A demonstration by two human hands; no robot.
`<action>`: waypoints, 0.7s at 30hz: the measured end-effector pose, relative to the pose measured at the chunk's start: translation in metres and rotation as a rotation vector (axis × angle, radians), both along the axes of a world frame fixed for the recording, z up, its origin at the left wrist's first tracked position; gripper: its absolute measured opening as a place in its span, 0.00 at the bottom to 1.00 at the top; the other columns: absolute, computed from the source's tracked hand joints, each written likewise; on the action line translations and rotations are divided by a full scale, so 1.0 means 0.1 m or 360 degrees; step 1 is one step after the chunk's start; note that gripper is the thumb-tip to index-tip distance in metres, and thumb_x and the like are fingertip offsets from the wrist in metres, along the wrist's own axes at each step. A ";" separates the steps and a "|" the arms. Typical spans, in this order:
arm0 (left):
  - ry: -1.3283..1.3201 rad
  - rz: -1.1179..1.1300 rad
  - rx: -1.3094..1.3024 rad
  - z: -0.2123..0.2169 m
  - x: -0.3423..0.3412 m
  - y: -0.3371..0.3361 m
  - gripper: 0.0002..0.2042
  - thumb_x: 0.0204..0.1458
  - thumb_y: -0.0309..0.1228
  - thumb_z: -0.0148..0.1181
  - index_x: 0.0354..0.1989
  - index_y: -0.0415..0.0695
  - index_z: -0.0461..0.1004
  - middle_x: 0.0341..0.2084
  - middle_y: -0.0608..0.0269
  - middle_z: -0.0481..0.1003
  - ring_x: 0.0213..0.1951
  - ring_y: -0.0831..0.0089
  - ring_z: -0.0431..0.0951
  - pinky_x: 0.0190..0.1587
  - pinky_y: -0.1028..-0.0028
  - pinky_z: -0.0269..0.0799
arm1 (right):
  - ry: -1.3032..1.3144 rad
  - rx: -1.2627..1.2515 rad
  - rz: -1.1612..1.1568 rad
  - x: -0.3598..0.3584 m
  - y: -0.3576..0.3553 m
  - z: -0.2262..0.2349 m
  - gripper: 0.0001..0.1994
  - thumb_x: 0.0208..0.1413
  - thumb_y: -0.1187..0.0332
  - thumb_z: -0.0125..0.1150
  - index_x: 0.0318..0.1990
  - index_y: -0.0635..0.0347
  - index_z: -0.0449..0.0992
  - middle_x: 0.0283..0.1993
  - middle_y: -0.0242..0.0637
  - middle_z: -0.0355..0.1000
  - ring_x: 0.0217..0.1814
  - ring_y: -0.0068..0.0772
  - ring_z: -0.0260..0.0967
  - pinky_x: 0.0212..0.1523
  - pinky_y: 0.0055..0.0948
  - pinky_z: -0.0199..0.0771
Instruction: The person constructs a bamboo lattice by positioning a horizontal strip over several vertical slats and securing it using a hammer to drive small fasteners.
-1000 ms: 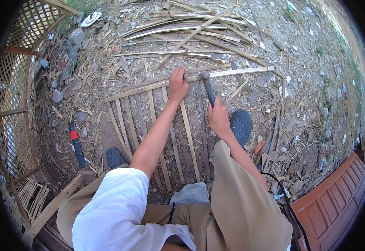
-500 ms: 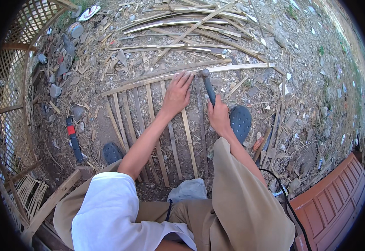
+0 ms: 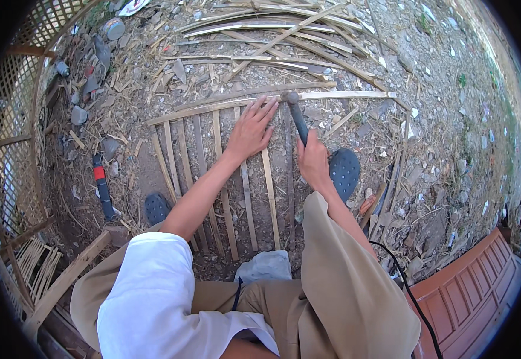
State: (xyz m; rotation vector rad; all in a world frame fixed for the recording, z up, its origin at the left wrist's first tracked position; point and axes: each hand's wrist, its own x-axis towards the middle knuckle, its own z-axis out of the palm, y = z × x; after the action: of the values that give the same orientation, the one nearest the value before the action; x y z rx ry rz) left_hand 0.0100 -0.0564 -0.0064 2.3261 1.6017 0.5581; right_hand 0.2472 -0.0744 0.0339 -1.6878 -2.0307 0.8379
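- I see my left hand (image 3: 249, 128) pressed flat, fingers spread, gripping nothing, on the panel of thin pale bamboo slats (image 3: 224, 179) lying on the dirt ground (image 3: 439, 119).
- My right hand (image 3: 313, 160) is closed around the dark handle of a small metal-headed hammer (image 3: 295, 113).
- Hammer head sits at the long bamboo crosspiece (image 3: 272, 102) along the panel's far edge, just right of my left fingertips; can't tell if it touches.
- Upright slats run from crosspiece back toward my knees.
- Dark blue perforated clog (image 3: 345, 172) just right of my right hand; another (image 3: 156, 207) by my left forearm.
- Red-and-black tool (image 3: 102, 186) lies left of the panel, apart.
- Loose split bamboo strips (image 3: 272, 36) are piled beyond the crosspiece.
- Woven lattice fence (image 3: 15, 119) at far left.
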 end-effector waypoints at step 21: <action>-0.0006 0.0014 0.0017 -0.05 0.01 0.03 0.31 0.63 0.32 0.62 0.76 0.36 0.71 0.81 0.59 0.65 0.83 0.54 0.59 0.85 0.52 0.55 | 0.0132 0.0083 -0.0168 0.01 0.05 0.13 0.13 0.74 0.70 0.61 0.52 0.71 0.65 0.28 0.66 0.77 0.33 0.76 0.80 0.31 0.65 0.75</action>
State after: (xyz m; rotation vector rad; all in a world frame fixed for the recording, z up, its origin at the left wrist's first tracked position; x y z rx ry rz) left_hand 0.0106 -0.0529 -0.0116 2.3257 1.6118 0.5741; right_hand 0.2486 -0.0699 0.0472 -1.6870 -1.8754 0.7988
